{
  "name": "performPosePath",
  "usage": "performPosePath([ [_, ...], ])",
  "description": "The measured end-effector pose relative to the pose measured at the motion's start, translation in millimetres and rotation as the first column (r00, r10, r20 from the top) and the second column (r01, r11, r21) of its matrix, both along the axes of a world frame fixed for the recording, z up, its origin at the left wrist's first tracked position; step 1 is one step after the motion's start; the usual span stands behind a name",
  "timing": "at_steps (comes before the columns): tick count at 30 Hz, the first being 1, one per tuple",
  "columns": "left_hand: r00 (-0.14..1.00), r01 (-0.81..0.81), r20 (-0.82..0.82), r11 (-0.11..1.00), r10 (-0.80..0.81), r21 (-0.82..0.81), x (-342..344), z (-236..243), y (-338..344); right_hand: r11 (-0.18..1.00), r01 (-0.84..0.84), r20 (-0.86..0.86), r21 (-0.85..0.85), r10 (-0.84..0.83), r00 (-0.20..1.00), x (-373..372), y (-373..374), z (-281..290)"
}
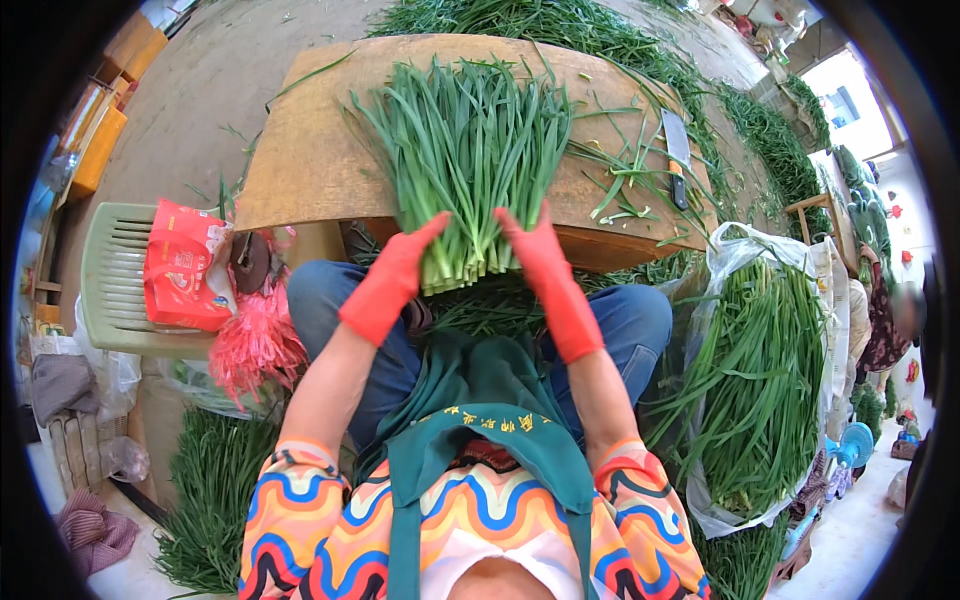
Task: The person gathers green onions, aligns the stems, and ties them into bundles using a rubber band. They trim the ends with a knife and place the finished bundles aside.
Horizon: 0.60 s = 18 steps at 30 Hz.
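Observation:
A broad bunch of garlic chives (pixel 470 140) lies on the wooden table, its leaves fanned toward the far side. The pale cut ends point at me and stick out past the near edge. On the bunch's left side is my left hand (pixel 400 265), in a red rubber glove, its thumb over the stalks. My right hand (pixel 540 250), gloved the same way, grips the right side near the base. Between them the two hands press the stalks together; most fingers are hidden beside or under the bunch.
A cleaver (pixel 676 140) lies on the table's (pixel 310 150) right side among loose trimmings. At left, a green plastic stool (pixel 115 270) bears a red bag (pixel 185 270), with pink plastic strings (pixel 258 345) hanging beside it. More chives fill a clear plastic bag (pixel 750 380) at right.

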<state>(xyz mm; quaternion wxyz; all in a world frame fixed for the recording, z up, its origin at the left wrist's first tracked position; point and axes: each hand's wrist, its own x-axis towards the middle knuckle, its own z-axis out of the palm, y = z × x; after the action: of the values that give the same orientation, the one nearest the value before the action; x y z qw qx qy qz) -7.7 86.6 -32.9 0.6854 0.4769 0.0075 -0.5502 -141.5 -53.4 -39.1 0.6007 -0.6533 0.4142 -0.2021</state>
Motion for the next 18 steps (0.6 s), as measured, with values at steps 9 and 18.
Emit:
performPosePath([
  [9,0.998,0.056,-0.011,0.998,-0.057,-0.010,15.5,3.1,3.0,0.910,-0.193,-0.524,-0.368,-0.032,0.851,-17.5,-12.7,73.6],
  [18,0.961,0.234,-0.123,0.966,-0.247,-0.112,24.6,-5.1,12.7,0.866,-0.492,-0.069,0.087,0.498,0.864,11.1,41.3,95.1],
])
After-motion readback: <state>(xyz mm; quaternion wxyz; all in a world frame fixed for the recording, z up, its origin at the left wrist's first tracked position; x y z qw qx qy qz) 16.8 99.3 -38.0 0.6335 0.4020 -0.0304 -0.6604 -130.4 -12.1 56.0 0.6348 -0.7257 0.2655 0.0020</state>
